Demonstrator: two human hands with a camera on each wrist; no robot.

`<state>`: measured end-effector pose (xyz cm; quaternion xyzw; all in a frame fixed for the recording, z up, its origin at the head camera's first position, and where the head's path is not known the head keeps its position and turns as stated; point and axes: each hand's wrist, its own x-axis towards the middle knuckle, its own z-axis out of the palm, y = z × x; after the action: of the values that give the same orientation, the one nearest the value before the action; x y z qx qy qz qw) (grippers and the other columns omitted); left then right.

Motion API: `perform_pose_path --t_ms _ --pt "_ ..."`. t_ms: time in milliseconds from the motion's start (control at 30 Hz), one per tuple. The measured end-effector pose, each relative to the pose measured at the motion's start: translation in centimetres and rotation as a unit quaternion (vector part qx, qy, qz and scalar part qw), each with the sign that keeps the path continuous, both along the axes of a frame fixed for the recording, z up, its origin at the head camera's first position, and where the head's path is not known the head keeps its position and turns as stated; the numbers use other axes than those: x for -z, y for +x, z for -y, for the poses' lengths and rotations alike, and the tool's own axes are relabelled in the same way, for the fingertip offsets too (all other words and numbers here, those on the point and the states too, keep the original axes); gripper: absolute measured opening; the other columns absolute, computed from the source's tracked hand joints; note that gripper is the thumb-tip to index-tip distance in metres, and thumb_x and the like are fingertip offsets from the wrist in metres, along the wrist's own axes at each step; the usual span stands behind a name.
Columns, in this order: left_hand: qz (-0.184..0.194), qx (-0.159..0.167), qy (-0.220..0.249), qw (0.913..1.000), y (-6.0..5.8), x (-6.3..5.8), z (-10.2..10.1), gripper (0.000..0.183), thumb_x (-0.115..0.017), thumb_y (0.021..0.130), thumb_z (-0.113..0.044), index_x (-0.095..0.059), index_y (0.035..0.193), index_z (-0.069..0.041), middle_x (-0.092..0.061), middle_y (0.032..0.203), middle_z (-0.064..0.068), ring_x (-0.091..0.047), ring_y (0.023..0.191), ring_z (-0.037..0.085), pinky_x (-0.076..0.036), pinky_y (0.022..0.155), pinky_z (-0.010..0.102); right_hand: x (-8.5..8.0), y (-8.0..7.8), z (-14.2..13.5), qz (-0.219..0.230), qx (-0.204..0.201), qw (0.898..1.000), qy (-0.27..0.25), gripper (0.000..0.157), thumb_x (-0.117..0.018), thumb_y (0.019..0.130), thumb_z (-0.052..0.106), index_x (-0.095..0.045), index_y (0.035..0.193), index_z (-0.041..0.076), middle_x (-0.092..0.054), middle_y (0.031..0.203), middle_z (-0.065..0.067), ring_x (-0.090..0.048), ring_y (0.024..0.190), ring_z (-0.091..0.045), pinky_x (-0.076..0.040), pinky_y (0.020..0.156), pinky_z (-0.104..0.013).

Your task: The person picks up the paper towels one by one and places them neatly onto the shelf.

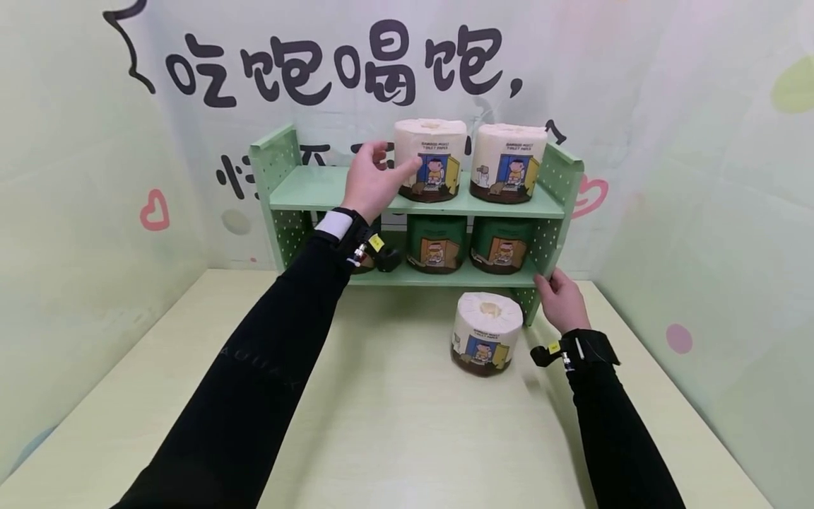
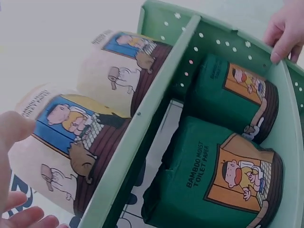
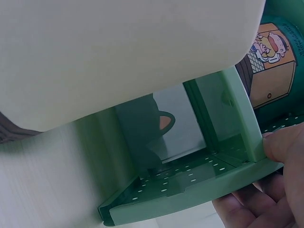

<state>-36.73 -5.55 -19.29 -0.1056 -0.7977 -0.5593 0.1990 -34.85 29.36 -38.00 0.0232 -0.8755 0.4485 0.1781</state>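
Note:
A green two-tier shelf (image 1: 305, 187) stands at the back of the table. My left hand (image 1: 375, 180) is at the left side of a white-wrapped toilet roll (image 1: 432, 159) on the upper tier. Its thumb lies over the roll's front, and the other fingers are loosely bent beside it, not wrapped around the roll. A second white toilet roll (image 1: 509, 162) stands to the right. My right hand (image 1: 564, 302) grips the shelf's right side panel (image 3: 190, 199) low down, thumb on the near edge and fingers beneath in the right wrist view.
Green-wrapped toilet rolls (image 1: 435, 244) line the lower tier; the leftmost is partly hidden by my left wrist. Another white toilet roll (image 1: 486, 339) stands upright on the table (image 1: 381, 424), in front of the shelf's right end. Printed wall sheets (image 1: 687, 212) enclose the table.

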Motion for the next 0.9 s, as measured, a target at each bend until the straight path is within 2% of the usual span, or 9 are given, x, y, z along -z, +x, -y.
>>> perform_pose_path --t_ms 233,467,533,633,733,800,900 --pt "-0.026 0.037 0.089 0.995 1.8 0.7 -0.1 0.071 -0.075 0.089 -0.04 -0.042 0.145 -0.011 -0.043 0.14 0.006 -0.044 0.121 0.014 -0.044 0.097 0.03 0.1 0.0 -0.1 0.0 0.001 1.0 0.0 0.045 -0.044 0.108 0.033 -0.048 0.143 0.005 -0.058 0.128 -0.021 -0.055 0.113 -0.033 -0.045 0.092 -0.055" --pt "-0.034 0.064 0.112 0.991 3.2 1.5 -0.6 0.067 -0.076 0.089 -0.038 -0.047 0.143 -0.012 -0.048 0.137 0.005 -0.047 0.121 0.016 -0.045 0.097 0.035 0.2 0.1 -0.1 0.0 0.003 1.0 -0.001 0.044 -0.045 0.108 0.031 -0.048 0.143 0.004 -0.058 0.128 -0.022 -0.055 0.113 -0.034 -0.045 0.092 -0.055" --pt "-0.035 0.08 0.117 0.9892 4.2 1.4 -0.7 0.064 -0.074 0.091 -0.033 -0.046 0.143 -0.01 -0.048 0.137 0.007 -0.047 0.121 0.016 -0.045 0.099 0.036 0.1 0.1 -0.1 0.0 0.003 1.0 0.0 0.044 -0.044 0.108 0.032 -0.048 0.143 0.004 -0.058 0.128 -0.022 -0.054 0.113 -0.034 -0.045 0.091 -0.055" --pt "-0.036 0.105 0.118 0.9868 6.4 1.0 -1.1 0.06 -0.071 0.093 -0.025 -0.045 0.144 -0.006 -0.047 0.139 0.01 -0.047 0.122 0.018 -0.044 0.1 0.037 0.1 0.1 0.0 -0.001 0.002 1.0 0.001 0.045 -0.044 0.108 0.033 -0.048 0.143 0.005 -0.057 0.129 -0.022 -0.054 0.114 -0.033 -0.045 0.092 -0.055" --pt "-0.05 0.128 0.112 0.9842 7.9 1.2 -1.3 0.058 -0.07 0.095 -0.019 -0.043 0.143 0.0 -0.047 0.138 0.016 -0.048 0.121 0.021 -0.045 0.099 0.039 0.0 0.1 0.0 0.0 0.002 1.0 0.001 0.045 -0.044 0.108 0.033 -0.048 0.143 0.005 -0.057 0.13 -0.021 -0.054 0.114 -0.033 -0.044 0.094 -0.056" --pt "-0.061 0.143 0.111 0.9816 7.9 1.8 -1.4 0.058 -0.07 0.095 -0.018 -0.043 0.143 0.001 -0.048 0.137 0.017 -0.049 0.121 0.022 -0.046 0.099 0.038 -0.1 0.1 0.0 0.001 0.0 1.0 -0.002 0.045 -0.044 0.108 0.032 -0.047 0.144 0.004 -0.056 0.13 -0.022 -0.053 0.115 -0.034 -0.044 0.095 -0.056" --pt "-0.076 0.167 0.112 0.9766 7.1 3.2 -1.5 0.058 -0.072 0.094 -0.02 -0.045 0.142 -0.001 -0.05 0.136 0.014 -0.049 0.121 0.022 -0.046 0.099 0.038 -0.1 0.1 0.0 0.002 -0.001 1.0 -0.003 0.045 -0.044 0.109 0.032 -0.047 0.143 0.004 -0.056 0.13 -0.022 -0.053 0.115 -0.034 -0.043 0.095 -0.056"
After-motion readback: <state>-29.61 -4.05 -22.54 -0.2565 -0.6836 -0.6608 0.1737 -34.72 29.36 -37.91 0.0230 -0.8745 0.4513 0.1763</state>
